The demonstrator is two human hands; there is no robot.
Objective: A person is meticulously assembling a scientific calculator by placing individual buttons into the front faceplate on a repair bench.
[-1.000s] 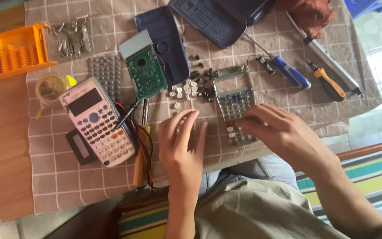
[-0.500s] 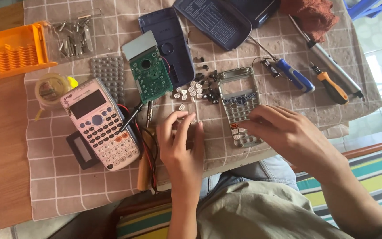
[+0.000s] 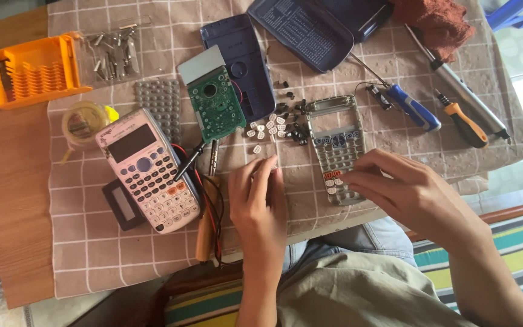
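1. Both hands, the left hand (image 3: 260,203) and the right hand (image 3: 408,192), are bare: no gloves, rings or watch visible.
2. Forearms uncovered, no sleeves in view.
3. An olive-khaki garment (image 3: 358,290) covers the lap, blue denim (image 3: 370,239) above it.

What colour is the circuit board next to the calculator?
Green, with a grey display panel at its top edge; the circuit board shows clearly in the head view.

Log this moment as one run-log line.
left hand: flat on checked cloth, holds nothing | right hand: fingers on calculator front shell | loose keys: beside shell
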